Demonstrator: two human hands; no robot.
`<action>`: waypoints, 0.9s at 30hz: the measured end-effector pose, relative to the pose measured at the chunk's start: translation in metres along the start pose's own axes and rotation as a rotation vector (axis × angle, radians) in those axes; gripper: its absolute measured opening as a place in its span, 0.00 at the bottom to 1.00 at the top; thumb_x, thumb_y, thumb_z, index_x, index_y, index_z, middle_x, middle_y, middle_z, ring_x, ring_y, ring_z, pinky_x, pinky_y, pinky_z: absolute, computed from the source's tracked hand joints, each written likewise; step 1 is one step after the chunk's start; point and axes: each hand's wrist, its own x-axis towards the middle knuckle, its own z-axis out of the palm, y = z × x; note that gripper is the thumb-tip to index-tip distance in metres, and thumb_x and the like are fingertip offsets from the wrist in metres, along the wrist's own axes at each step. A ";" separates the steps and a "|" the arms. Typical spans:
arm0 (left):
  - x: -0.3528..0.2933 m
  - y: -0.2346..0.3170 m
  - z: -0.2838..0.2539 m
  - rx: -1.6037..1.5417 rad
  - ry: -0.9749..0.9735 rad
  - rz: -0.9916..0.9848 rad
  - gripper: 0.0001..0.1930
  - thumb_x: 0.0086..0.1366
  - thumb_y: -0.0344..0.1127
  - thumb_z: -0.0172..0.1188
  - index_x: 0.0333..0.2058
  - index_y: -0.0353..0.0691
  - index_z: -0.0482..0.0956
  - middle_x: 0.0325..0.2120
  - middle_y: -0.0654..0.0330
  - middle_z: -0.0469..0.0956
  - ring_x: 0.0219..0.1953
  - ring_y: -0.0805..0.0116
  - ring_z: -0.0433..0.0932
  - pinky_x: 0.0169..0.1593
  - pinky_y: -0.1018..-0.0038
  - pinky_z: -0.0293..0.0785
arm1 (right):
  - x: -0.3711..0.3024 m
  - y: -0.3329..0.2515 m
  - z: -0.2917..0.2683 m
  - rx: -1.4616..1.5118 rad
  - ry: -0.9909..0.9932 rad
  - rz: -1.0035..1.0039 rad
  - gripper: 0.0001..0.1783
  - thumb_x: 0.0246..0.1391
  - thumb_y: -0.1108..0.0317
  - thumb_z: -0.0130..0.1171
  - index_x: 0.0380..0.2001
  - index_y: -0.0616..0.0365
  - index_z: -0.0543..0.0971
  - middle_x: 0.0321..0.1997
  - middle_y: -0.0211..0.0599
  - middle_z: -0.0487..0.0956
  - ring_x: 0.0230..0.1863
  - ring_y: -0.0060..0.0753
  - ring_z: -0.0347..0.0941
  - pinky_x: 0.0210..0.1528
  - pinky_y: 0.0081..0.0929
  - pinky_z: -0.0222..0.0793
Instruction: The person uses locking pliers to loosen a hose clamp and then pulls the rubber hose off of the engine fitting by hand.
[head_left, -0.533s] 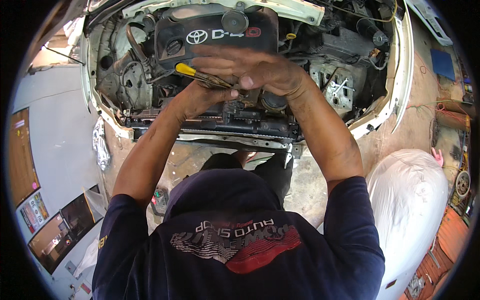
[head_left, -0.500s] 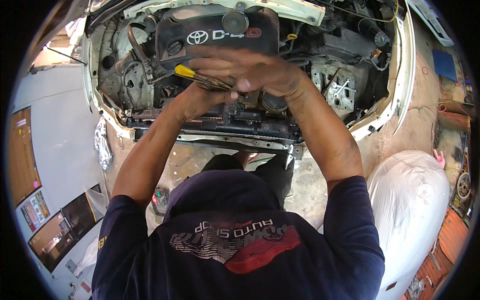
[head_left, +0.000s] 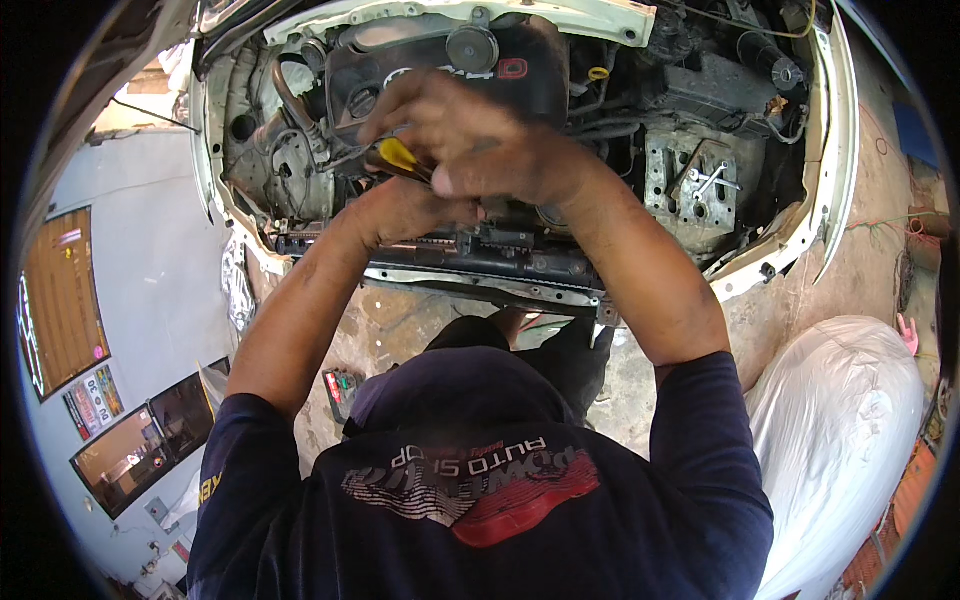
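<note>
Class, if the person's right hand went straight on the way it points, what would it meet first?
The right hand would probably meet the dark engine cover first, near its round cap; the hand is blurred and its height above is unclear.

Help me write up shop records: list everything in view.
Yellow-handled tool: one, yellow handle, upper centre
Engine cover: one, black, top centre
Round disc: one, grey, top centre
Metal block: one, silver, upper right
Wrenches: apparently two, silver, on block
Radiator: one, black, upper centre
Car frame: one, white, top
Small parts: uncounted, mostly dark, inside frame
Covered bulk: one, white, right
Crumpled wrap: one, silver, left
Wall panel: one, brown, left
Shirt: one, navy, bottom
Left hand: one, bare, upper centre
Right hand: one, blurred, upper centre
</note>
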 end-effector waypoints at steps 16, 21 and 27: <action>0.004 0.001 0.007 -0.100 0.079 0.159 0.22 0.60 0.30 0.71 0.53 0.36 0.80 0.50 0.58 0.82 0.53 0.69 0.78 0.59 0.69 0.74 | -0.019 -0.020 -0.015 -0.020 -0.057 0.047 0.34 0.43 0.56 0.66 0.53 0.64 0.75 0.68 0.67 0.69 0.71 0.58 0.68 0.76 0.56 0.54; 0.007 -0.001 0.011 -0.220 0.052 0.161 0.20 0.61 0.30 0.69 0.53 0.37 0.81 0.49 0.58 0.83 0.53 0.68 0.79 0.58 0.70 0.74 | -0.018 -0.016 -0.020 0.002 -0.050 0.049 0.34 0.43 0.56 0.67 0.52 0.65 0.74 0.68 0.69 0.68 0.71 0.58 0.69 0.76 0.56 0.55; 0.007 -0.011 0.012 -0.202 0.081 0.254 0.19 0.61 0.29 0.68 0.52 0.36 0.82 0.49 0.58 0.83 0.51 0.68 0.79 0.57 0.69 0.75 | -0.015 -0.011 -0.020 0.018 -0.056 0.060 0.35 0.45 0.55 0.69 0.53 0.64 0.74 0.70 0.69 0.67 0.72 0.60 0.66 0.76 0.58 0.54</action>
